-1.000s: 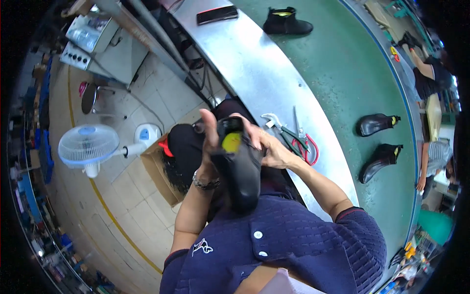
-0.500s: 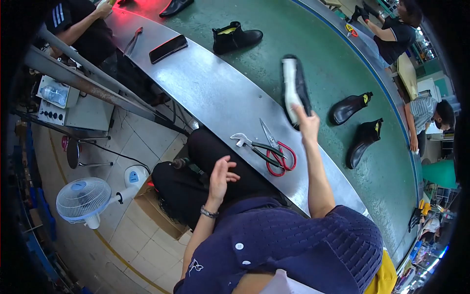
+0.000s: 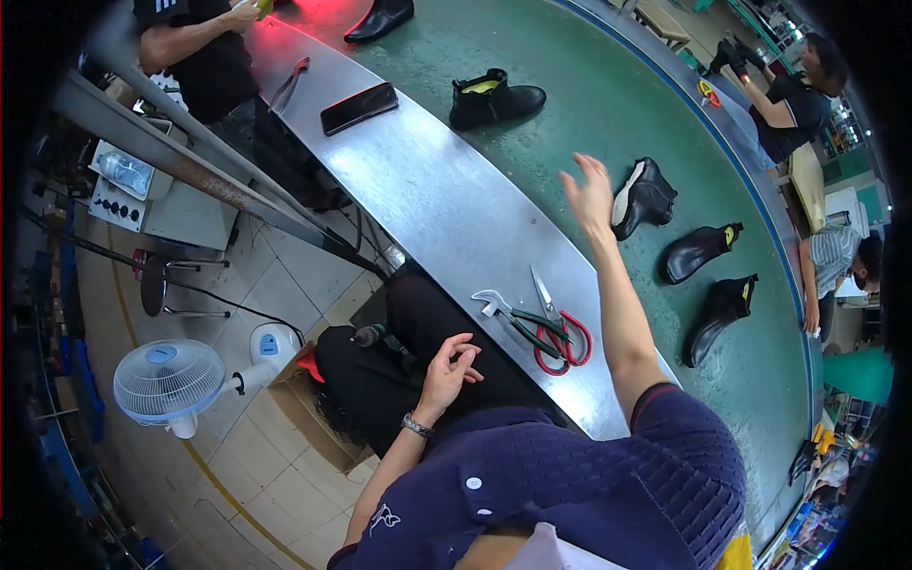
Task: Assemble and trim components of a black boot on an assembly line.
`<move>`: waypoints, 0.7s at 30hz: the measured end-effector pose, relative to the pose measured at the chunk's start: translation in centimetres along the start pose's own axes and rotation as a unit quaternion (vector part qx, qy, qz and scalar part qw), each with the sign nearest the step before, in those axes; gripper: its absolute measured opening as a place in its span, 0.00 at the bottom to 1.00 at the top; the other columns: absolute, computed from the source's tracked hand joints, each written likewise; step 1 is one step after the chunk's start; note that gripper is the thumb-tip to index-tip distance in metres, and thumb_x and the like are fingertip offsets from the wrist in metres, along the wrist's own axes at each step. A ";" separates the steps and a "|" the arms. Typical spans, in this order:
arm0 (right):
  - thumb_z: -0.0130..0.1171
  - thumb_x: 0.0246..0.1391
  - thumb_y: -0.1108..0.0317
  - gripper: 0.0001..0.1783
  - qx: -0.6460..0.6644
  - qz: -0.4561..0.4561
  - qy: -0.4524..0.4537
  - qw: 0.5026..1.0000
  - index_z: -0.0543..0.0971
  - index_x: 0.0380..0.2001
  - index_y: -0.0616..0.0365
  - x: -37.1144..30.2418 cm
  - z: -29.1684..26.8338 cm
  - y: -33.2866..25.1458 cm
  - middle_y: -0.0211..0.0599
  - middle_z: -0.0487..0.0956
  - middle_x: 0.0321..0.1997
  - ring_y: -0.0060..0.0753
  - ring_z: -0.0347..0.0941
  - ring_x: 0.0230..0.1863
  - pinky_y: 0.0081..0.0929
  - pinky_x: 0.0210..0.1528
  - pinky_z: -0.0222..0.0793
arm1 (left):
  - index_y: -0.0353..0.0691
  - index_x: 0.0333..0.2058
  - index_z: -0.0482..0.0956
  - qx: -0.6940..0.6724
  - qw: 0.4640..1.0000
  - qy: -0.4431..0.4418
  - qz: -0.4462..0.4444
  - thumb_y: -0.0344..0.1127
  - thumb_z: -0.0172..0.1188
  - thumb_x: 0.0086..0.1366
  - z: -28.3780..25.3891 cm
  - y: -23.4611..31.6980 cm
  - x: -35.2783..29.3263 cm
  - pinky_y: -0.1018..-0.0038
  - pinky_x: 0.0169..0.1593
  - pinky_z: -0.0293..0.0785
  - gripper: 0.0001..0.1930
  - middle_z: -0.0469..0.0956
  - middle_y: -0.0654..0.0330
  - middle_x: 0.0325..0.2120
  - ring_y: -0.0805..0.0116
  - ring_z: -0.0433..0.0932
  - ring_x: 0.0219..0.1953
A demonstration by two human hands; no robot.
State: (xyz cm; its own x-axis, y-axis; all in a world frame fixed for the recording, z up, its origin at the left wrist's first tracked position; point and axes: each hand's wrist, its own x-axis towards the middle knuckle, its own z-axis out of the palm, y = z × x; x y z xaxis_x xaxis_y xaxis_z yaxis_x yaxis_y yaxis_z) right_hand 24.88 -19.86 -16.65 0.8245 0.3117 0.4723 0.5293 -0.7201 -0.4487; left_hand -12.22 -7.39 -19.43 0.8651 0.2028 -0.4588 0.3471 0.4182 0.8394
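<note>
Over the green belt, my right hand [image 3: 589, 195] is stretched out with its fingers apart and nothing in it. Just right of it a black ankle boot [image 3: 648, 199] lies tipped on its side, part of its pale sole showing. My left hand [image 3: 448, 377] hovers above my lap, loosely curled but with fingers apart, holding nothing. Between my arms, on the metal ledge, lie pincers with dark green handles [image 3: 518, 323] and scissors with red handles [image 3: 563, 344], overlapping each other.
More black boots stand on the green belt [image 3: 532, 157], one [image 3: 496, 100] farther off, others [image 3: 700, 253] to the right. A phone [image 3: 359, 108] lies on the metal ledge [image 3: 408, 199]. A co-worker [image 3: 204, 57] is at the far left. A fan [image 3: 169, 385] stands on the floor.
My right hand has let go of the boot, which now lies on the belt beside it. The view has shifted, so the ledge and tools appear lower and farther right.
</note>
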 end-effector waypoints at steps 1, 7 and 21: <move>0.64 0.49 0.63 0.23 0.066 0.011 -0.046 0.997 0.77 0.49 0.59 1.9 1.5 -2.7 0.44 0.75 0.52 0.41 0.75 0.47 0.35 0.52 0.70 | 0.36 0.57 0.65 -0.001 1.000 0.007 0.000 0.39 0.52 0.71 -0.1 0.0 0.0 0.79 0.32 0.76 0.20 0.75 0.55 0.44 0.70 0.81 0.28; 0.65 0.48 0.60 0.29 0.175 -0.040 -0.072 0.981 0.73 0.52 0.63 11.4 12.1 -11.3 0.47 0.71 0.56 0.45 0.75 0.46 0.38 0.51 0.70 | 0.36 0.57 0.65 -0.017 1.000 0.005 -0.001 0.37 0.52 0.70 0.2 0.4 0.1 0.80 0.32 0.75 0.20 0.76 0.55 0.44 0.71 0.80 0.28; 0.63 0.57 0.59 0.14 0.413 0.010 -0.245 0.877 0.79 0.26 0.58 10.0 -7.4 -13.1 0.24 0.74 0.20 0.12 0.67 0.19 0.14 0.22 0.61 | 0.35 0.57 0.66 0.081 0.984 0.052 0.150 0.34 0.63 0.62 -0.5 1.7 0.2 0.76 0.40 0.75 0.26 0.76 0.55 0.43 0.71 0.79 0.34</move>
State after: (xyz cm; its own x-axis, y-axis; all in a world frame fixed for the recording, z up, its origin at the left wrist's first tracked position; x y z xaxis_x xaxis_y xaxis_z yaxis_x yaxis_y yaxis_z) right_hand 24.73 -11.89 -0.37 0.7145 0.6796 0.1662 0.3110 -0.0959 -0.9455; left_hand -11.63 -6.20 -18.29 0.8985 0.3884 -0.2044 0.1432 0.1809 0.9730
